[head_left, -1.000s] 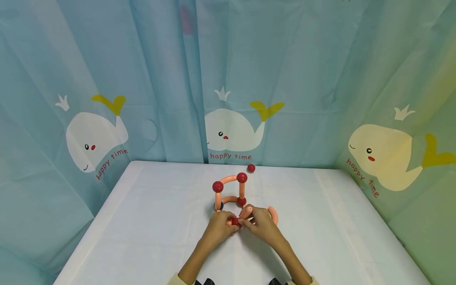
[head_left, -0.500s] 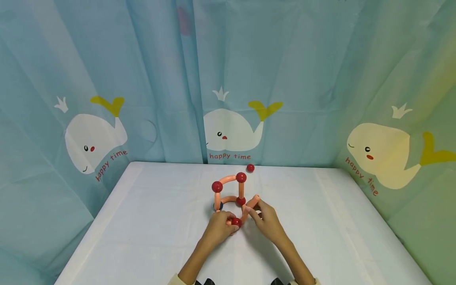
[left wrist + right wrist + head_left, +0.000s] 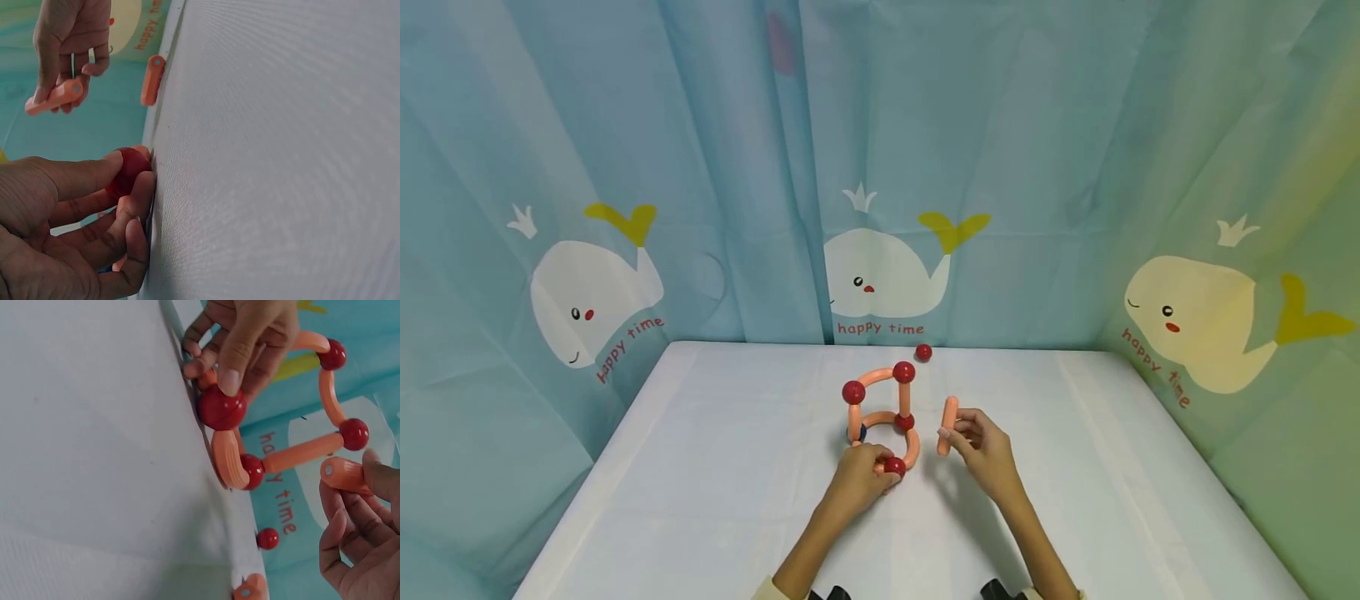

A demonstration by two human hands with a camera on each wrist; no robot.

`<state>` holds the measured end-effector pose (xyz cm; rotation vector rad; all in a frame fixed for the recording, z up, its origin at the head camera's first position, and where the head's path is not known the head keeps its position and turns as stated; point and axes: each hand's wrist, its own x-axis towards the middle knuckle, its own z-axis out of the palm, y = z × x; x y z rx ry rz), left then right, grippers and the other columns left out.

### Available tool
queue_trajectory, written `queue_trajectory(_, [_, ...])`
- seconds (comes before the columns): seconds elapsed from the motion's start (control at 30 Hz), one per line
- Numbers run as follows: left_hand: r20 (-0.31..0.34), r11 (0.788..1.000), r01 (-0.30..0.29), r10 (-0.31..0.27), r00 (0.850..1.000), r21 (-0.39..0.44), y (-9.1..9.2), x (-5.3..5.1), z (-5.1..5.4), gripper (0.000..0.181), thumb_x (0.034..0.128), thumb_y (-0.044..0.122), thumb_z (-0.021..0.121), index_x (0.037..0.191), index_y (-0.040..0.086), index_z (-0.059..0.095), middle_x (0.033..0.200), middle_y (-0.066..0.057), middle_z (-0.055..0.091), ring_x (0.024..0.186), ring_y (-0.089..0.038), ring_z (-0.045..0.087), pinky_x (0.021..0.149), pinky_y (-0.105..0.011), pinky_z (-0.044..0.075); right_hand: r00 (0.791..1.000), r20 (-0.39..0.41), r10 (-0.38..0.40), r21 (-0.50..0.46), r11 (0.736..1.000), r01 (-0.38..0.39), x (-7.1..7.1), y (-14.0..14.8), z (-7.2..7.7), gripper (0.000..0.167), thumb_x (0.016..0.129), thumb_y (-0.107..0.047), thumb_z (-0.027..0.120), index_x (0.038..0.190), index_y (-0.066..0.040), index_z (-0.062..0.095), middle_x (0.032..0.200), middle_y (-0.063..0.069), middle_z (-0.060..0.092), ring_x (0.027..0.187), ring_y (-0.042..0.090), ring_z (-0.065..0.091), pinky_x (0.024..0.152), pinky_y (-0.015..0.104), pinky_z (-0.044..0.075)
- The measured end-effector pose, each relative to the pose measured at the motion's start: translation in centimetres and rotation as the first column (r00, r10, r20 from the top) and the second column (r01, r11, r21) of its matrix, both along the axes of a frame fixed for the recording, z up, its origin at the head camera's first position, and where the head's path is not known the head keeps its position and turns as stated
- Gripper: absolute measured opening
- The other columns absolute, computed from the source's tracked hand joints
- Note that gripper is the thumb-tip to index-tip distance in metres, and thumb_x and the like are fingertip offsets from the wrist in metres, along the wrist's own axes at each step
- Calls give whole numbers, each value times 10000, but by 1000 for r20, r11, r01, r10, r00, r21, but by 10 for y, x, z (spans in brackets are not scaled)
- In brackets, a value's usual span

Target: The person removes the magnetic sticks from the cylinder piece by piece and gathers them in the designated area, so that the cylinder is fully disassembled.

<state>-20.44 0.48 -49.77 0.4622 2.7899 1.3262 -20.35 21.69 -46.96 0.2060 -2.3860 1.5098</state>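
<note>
At the white table [image 3: 737,450] before a whale-print curtain [image 3: 1037,167], we see the left hand [image 3: 860,477] pinching the red ball [image 3: 895,467] nearest the front edge on a ball-and-rod frame [image 3: 905,400], the right hand [image 3: 988,458] gripping an orange rod [image 3: 949,417] raised beside it

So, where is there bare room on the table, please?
The table is bare between the left hand and left edge, and between the right hand and right edge. The middle is crowded: toy frame, held orange stick, loose orange piece; a red ball lies behind.
</note>
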Motion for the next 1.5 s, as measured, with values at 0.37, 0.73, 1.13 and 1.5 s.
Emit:
queue_trajectory(0.37, [22, 1000, 4, -4, 1000, 16, 0, -1, 0, 305, 798, 113, 802, 1065, -8, 717, 983, -100, 720, 828, -151, 614, 716, -260, 550, 975, 162, -150, 4, 988, 151, -1, 26, 6, 342, 901, -297, 712, 1125, -42, 672, 1040, 115, 694, 890, 27, 606, 749, 191, 491])
queue_trajectory(0.73, [55, 1000, 6, -6, 998, 3, 0, 1, 3, 303, 804, 131, 797, 1066, -1, 717, 994, -89, 722, 861, -153, 615, 756, -311, 546, 893, 246, -377, 211, 920, 330, 7, 91, 4, 423, 896, -342, 699, 1138, 3, 660, 1026, 168, 694, 784, 20, 609, 627, 220, 476])
queue_trajectory(1.13, [41, 1000, -9, 10, 999, -26, 0, -1, 3, 304, 801, 146, 802, 1069, 23, 723, 1005, -73, 724, 872, -135, 606, 774, -321, 537, 810, 267, -522, 403, 824, 398, 16, 146, -6, 386, 896, -270, 647, 1100, 58, 657, 965, 230, 683, 693, 218, 584, 514, 314, 395])
queue_trajectory(1.5, [38, 1000, 7, -6, 999, -28, -2, -2, 2, 317, 803, 154, 802, 1081, 24, 720, 1019, -78, 719, 899, -145, 612, 799, -341, 542, 746, 286, -601, 495, 759, 422, 15, 163, -18, 329, 877, -247, 643, 1030, 44, 657, 926, 264, 654, 694, 310, 589, 478, 359, 382])
